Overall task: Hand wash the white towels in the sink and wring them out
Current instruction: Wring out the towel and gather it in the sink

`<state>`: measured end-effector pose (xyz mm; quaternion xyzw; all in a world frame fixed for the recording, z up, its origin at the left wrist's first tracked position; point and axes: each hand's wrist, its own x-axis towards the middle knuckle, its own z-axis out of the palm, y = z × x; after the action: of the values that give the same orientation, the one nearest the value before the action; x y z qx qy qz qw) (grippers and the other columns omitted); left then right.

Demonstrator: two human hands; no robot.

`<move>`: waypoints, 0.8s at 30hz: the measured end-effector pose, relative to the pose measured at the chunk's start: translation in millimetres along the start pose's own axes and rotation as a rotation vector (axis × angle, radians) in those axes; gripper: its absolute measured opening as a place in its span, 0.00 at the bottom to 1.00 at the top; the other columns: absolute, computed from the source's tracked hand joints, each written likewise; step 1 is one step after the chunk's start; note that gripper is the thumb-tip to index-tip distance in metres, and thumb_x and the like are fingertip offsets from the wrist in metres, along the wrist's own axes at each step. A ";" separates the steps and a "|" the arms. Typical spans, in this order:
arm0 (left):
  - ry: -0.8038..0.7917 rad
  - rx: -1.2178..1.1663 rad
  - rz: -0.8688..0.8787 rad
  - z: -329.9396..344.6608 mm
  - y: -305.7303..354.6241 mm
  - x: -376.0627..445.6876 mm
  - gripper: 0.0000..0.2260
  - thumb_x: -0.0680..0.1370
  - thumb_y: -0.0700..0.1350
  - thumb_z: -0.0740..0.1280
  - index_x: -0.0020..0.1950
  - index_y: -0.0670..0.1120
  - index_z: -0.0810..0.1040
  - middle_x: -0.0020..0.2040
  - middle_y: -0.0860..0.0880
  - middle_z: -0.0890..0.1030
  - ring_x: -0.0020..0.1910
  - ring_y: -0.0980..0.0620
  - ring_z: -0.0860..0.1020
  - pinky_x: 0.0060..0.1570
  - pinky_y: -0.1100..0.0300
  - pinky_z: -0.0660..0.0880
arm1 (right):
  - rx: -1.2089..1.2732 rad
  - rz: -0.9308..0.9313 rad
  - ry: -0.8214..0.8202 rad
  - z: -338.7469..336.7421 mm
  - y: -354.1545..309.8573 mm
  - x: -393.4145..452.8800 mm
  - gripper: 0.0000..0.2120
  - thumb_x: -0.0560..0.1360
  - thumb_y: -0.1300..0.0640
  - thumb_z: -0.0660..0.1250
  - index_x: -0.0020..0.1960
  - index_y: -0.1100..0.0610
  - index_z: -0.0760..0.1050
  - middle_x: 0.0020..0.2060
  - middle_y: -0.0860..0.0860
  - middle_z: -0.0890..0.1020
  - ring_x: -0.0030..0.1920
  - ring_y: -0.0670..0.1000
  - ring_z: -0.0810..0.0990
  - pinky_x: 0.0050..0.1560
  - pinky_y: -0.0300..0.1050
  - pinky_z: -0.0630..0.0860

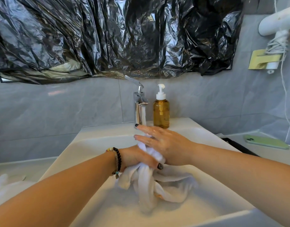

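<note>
My left hand (pixel 137 158) grips the white towel (pixel 150 185) mid-frame; my right hand (pixel 164 143), fingers straight, presses it. I should rub firmly under the tap (pixel 139 105) stream.

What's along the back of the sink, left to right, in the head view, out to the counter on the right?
faucet → soap bottle → green phone lying flat on the counter.
</note>
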<state>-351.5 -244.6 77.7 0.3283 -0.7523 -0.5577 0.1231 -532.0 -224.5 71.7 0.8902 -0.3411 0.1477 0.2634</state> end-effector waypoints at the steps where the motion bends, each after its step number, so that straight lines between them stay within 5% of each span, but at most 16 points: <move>1: 0.017 0.076 -0.012 1.4 2.5 -1.3 0.16 0.62 0.42 0.74 0.49 0.44 0.79 0.42 0.47 0.81 0.43 0.54 0.81 0.45 0.59 0.77 | -0.005 -0.027 0.027 0.6 0.0 4.0 0.38 0.66 0.60 0.76 0.73 0.57 0.65 0.72 0.58 0.69 0.61 0.59 0.77 0.52 0.52 0.80; 3: 0.031 0.205 -0.023 4.3 8.3 -4.4 0.09 0.66 0.38 0.75 0.41 0.47 0.77 0.36 0.51 0.78 0.35 0.59 0.78 0.38 0.63 0.75 | -0.056 -0.057 0.046 0.2 3.6 7.8 0.33 0.64 0.61 0.75 0.68 0.57 0.73 0.61 0.54 0.79 0.47 0.55 0.82 0.38 0.45 0.80; 6: 0.093 0.378 -0.027 7.5 12.3 -0.3 0.12 0.71 0.36 0.75 0.39 0.50 0.75 0.35 0.55 0.76 0.31 0.64 0.74 0.36 0.71 0.73 | -0.041 -0.002 0.000 0.9 8.9 8.3 0.30 0.60 0.60 0.77 0.61 0.55 0.77 0.45 0.50 0.83 0.38 0.54 0.81 0.28 0.43 0.75; 11: 0.253 0.682 0.007 10.4 4.7 15.5 0.10 0.70 0.43 0.76 0.37 0.51 0.75 0.39 0.53 0.76 0.42 0.52 0.75 0.37 0.64 0.71 | -0.152 0.216 -0.318 -13.7 1.6 22.2 0.20 0.68 0.56 0.68 0.59 0.49 0.71 0.49 0.50 0.81 0.49 0.56 0.80 0.41 0.45 0.71; 16: 0.485 0.870 -0.032 6.2 0.2 16.1 0.08 0.70 0.48 0.71 0.41 0.51 0.72 0.43 0.50 0.76 0.38 0.53 0.73 0.32 0.63 0.67 | -0.051 0.385 -0.459 -18.6 -4.1 42.5 0.10 0.67 0.53 0.70 0.46 0.50 0.71 0.38 0.49 0.71 0.44 0.56 0.77 0.39 0.46 0.73; 19: 0.565 0.951 -0.066 3.9 5.1 8.5 0.08 0.72 0.51 0.70 0.45 0.51 0.73 0.42 0.51 0.77 0.41 0.49 0.76 0.37 0.60 0.70 | 0.039 0.473 -0.505 -21.5 -7.3 51.3 0.13 0.66 0.55 0.71 0.37 0.50 0.66 0.35 0.48 0.69 0.39 0.52 0.74 0.35 0.44 0.71; 24: 0.604 1.183 -0.009 0.4 5.5 8.2 0.16 0.73 0.55 0.69 0.56 0.51 0.72 0.45 0.50 0.78 0.45 0.46 0.76 0.43 0.57 0.70 | 0.312 0.614 -0.688 -20.6 0.5 56.1 0.13 0.64 0.51 0.75 0.41 0.52 0.71 0.39 0.51 0.78 0.38 0.51 0.79 0.34 0.46 0.78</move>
<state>-359.8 -248.5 81.2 0.4856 -0.8628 0.0653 0.1250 -493.4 -242.8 113.5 0.7745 -0.6291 -0.0351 -0.0568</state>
